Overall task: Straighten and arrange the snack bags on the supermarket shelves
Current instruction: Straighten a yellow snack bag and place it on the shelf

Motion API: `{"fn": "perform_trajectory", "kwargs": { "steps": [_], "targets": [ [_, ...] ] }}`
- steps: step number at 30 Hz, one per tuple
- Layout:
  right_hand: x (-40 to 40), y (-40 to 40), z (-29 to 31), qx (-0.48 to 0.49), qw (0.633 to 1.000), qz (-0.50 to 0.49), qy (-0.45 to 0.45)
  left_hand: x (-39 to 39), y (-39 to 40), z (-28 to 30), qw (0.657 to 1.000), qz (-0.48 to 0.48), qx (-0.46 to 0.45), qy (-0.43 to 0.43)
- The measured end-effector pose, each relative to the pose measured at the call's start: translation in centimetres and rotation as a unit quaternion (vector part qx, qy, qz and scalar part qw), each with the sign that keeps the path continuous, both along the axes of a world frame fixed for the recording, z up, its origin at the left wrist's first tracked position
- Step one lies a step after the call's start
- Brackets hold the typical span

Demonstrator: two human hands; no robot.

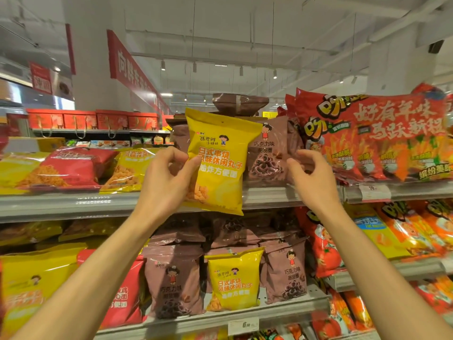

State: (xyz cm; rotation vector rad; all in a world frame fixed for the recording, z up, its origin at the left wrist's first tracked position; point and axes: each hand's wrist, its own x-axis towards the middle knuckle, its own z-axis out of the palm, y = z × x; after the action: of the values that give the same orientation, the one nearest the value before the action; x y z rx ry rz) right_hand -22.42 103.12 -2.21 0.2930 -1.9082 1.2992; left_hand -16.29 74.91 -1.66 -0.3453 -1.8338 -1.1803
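Left hand (169,173) gripping yellow snack bag (218,160) before upper shelf's front edge (73,204); right hand (310,173) loosely curled, touching brown chocolate-ring bag (268,153). Mid-sorting, apparently; next, probably moving yellow bag to matching stock

Yellow snack bag (218,158) with white lettering; brown bag (268,153) printed with, seemingly, dark rings.
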Motion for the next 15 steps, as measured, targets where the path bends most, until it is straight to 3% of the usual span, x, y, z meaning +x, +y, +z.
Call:
{"fn": "perform_trajectory", "kwargs": {
  "steps": [7,15],
  "targets": [
    [3.6,-0.8,-5.5,-0.052,0.994,0.098,-0.026,2.1,-0.3,-4.2,0.998,-0.032,0.043,-0.040],
    [6.9,-3.8,-13.2,-0.114,0.963,0.212,-0.122,5.8,-3.2,-11.3,0.989,0.034,0.127,-0.070]
  ]
}}
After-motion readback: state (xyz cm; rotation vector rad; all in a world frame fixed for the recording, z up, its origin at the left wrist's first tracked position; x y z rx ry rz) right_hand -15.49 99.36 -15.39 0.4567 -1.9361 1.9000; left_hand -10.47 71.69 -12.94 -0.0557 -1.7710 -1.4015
